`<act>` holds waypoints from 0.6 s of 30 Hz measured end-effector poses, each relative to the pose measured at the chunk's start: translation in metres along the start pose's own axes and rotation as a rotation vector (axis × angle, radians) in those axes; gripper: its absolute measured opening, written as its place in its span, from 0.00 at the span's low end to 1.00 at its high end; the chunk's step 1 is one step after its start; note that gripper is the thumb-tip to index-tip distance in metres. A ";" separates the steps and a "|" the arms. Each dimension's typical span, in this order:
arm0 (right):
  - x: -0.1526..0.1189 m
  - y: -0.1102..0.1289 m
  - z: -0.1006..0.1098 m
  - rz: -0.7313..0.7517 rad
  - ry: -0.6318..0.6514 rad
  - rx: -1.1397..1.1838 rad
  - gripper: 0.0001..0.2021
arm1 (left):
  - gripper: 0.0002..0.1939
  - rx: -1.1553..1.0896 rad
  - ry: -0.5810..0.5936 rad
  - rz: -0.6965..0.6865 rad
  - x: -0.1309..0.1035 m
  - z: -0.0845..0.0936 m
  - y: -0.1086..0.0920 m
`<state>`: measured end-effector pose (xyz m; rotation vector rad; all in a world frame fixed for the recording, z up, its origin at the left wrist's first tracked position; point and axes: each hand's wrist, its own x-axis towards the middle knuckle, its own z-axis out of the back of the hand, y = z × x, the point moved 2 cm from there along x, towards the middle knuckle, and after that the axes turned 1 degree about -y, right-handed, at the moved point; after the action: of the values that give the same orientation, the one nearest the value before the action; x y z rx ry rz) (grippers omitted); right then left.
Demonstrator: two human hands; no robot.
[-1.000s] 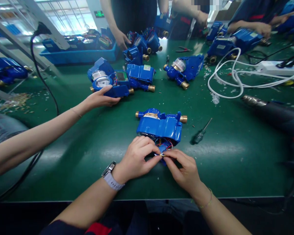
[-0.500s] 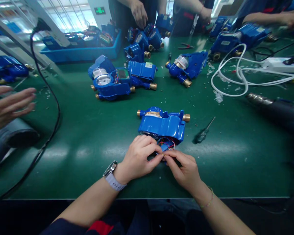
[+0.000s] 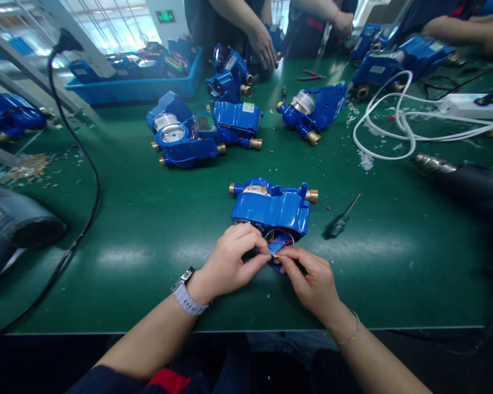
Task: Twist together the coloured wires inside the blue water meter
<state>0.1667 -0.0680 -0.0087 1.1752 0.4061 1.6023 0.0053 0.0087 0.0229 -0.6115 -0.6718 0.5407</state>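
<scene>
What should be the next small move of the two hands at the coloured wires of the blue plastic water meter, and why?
Probably keep the pinch and ease the thin coloured wires gently toward the person. The left hand and right hand meet fingertip to fingertip at the wire bundle, which comes out of the near side of the blue plastic water meter with brass ends. The wires look short, so a hard pull might strain them.

White wristwatch (image 3: 186,297), thin bracelet (image 3: 350,334), dark sleeve (image 3: 119,381).

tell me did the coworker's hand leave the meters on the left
Yes. It held the meter pair a second ago, pulled back leftward, and is now out of view; the pair stays put.
</scene>
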 end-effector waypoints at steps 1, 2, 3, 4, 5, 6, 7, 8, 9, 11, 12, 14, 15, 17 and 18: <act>0.000 0.000 0.000 0.005 0.001 0.000 0.06 | 0.04 -0.006 -0.005 0.002 0.000 0.001 0.001; 0.000 0.000 0.000 0.014 0.000 -0.001 0.06 | 0.04 -0.003 -0.008 -0.003 -0.001 0.001 0.002; 0.000 0.001 0.000 0.024 -0.002 -0.004 0.06 | 0.04 0.011 -0.010 -0.012 -0.002 0.000 0.002; 0.001 0.001 0.000 0.032 -0.004 -0.006 0.06 | 0.05 0.033 -0.012 -0.029 -0.002 -0.001 0.002; 0.001 0.002 0.000 0.038 -0.005 -0.009 0.06 | 0.06 0.061 -0.019 -0.052 -0.003 -0.002 0.002; 0.001 0.002 0.000 0.044 -0.007 -0.013 0.06 | 0.06 0.088 -0.034 -0.079 -0.003 -0.004 0.002; 0.002 0.003 0.000 0.049 -0.007 -0.019 0.05 | 0.05 0.110 -0.054 -0.102 -0.003 -0.005 0.001; 0.002 0.003 0.000 0.054 -0.006 -0.025 0.05 | 0.05 0.122 -0.076 -0.119 -0.004 -0.006 0.000; 0.002 0.003 -0.001 0.060 -0.005 -0.030 0.05 | 0.04 0.121 -0.094 -0.124 -0.003 -0.007 0.000; 0.002 0.002 -0.001 0.069 -0.003 -0.039 0.05 | 0.04 0.094 -0.109 -0.099 -0.003 -0.008 -0.001; 0.001 0.002 -0.001 0.072 -0.004 -0.040 0.05 | 0.04 0.066 -0.103 -0.074 -0.003 -0.009 -0.002; 0.001 0.002 -0.001 0.069 -0.004 -0.040 0.05 | 0.03 -0.012 -0.079 -0.010 -0.002 -0.009 -0.002; 0.001 0.001 -0.001 0.065 -0.001 -0.040 0.05 | 0.03 -0.063 -0.066 0.024 -0.002 -0.009 -0.001; 0.000 0.001 -0.001 0.052 0.006 -0.033 0.06 | 0.03 -0.170 -0.049 0.089 -0.002 -0.008 -0.001; 0.000 0.001 -0.001 0.040 0.009 -0.025 0.06 | 0.03 -0.217 -0.046 0.120 -0.002 -0.008 0.000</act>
<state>0.1657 -0.0682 -0.0081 1.1635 0.3693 1.6437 0.0096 0.0052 0.0175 -0.8491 -0.7458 0.5993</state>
